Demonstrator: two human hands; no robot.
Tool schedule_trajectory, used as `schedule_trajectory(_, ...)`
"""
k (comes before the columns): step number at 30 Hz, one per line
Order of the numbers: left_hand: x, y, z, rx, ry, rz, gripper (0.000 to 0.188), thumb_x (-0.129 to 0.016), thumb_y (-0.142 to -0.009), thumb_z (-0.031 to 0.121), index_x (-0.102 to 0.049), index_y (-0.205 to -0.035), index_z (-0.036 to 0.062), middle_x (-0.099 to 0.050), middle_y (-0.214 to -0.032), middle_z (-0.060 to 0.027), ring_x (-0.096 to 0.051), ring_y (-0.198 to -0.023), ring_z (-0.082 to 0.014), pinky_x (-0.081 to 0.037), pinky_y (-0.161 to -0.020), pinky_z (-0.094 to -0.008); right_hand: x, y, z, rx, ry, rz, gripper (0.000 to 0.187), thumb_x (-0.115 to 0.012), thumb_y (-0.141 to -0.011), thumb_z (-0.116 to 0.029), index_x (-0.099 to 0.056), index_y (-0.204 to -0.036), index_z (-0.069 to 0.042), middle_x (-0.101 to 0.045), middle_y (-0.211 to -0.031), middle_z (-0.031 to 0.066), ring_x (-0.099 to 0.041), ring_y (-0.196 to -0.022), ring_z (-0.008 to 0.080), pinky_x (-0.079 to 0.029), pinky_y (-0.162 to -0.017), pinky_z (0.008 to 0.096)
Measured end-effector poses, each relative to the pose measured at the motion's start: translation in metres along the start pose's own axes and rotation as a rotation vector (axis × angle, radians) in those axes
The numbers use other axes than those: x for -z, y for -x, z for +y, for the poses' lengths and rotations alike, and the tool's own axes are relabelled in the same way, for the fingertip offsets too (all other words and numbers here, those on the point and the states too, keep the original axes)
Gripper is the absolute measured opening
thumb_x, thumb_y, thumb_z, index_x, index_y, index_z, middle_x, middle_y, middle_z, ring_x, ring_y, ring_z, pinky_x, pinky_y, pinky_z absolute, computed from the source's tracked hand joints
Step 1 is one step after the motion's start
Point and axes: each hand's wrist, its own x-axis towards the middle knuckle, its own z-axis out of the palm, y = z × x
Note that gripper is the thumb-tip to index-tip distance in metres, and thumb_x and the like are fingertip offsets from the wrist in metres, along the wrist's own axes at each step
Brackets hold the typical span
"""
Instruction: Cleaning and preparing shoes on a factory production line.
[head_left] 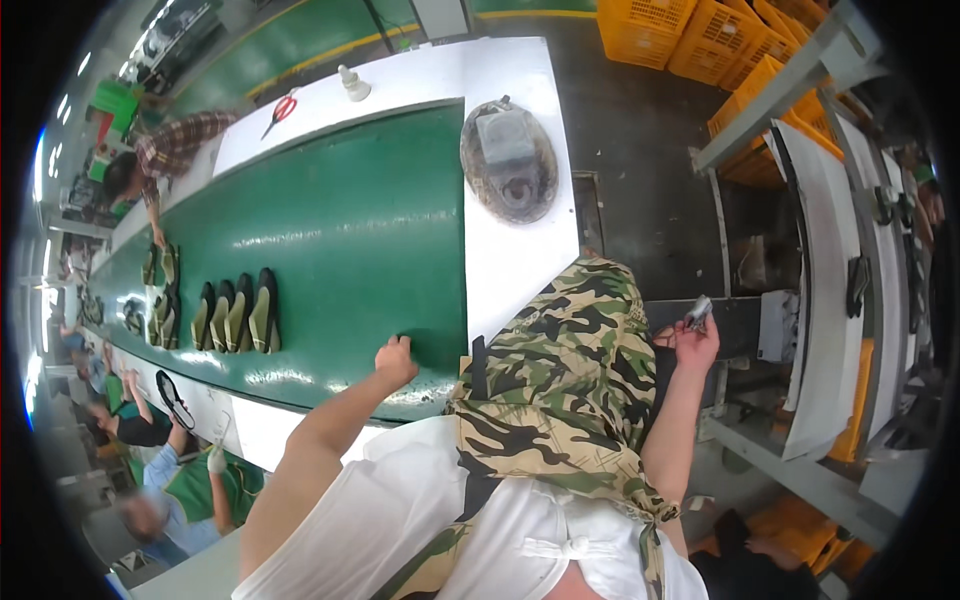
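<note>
White shirt (pixel 400 490) and camouflage apron (pixel 575 340) lie nearest us, toward six o'clock. At nine, we see dark-and-olive shoes (pixel 237 312) standing in a row on the green belt (pixel 370 220). At eight, our left hand (pixel 397 358) curls over the belt; we cannot tell whether it grips anything. Toward twelve, an oval tray (pixel 543 165) rests on the white tabletop (pixel 500 265), whose edge bounds the left arm's room. At three, beyond the apron, our right hand (pixel 697 345) pinches a small grey object (pixel 699 312); we judge a light, steady pinch best, wrist clear of the white-panelled rack (pixel 835 290).
</note>
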Motion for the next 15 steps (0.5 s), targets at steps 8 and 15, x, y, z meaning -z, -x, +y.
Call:
schedule_trajectory(8,0.038,-0.076,-0.071,0.134,0.375,0.233,0.065,-0.078,-0.068,0.032,-0.056,-0.122,0.0049,-0.063,-0.115,-0.0174,-0.060,-0.109,-0.0329,-0.049,-0.094,-0.0400,-0.053,0.016,-0.009,0.003,-0.020,-0.096,0.022,-0.059,-0.089,-0.020,-0.061,-0.109,-0.010,-0.065,-0.099,0.0059,-0.061,-0.083,0.0245,-0.045,-0.075,0.0415)
schedule_trajectory(15,0.043,-0.088,-0.141,0.331,0.308,0.205,0.072,-0.078,-0.069,0.030,-0.049,-0.131,0.0050,-0.054,-0.130,-0.0176,-0.052,-0.120,-0.0320,-0.044,-0.100,-0.0387,-0.050,0.009,-0.014,-0.036,-0.027,-0.191,0.021,-0.057,-0.090,-0.018,-0.062,-0.108,-0.010,-0.067,-0.098,0.0071,-0.063,-0.083,0.0267,-0.044,-0.076,0.0421)
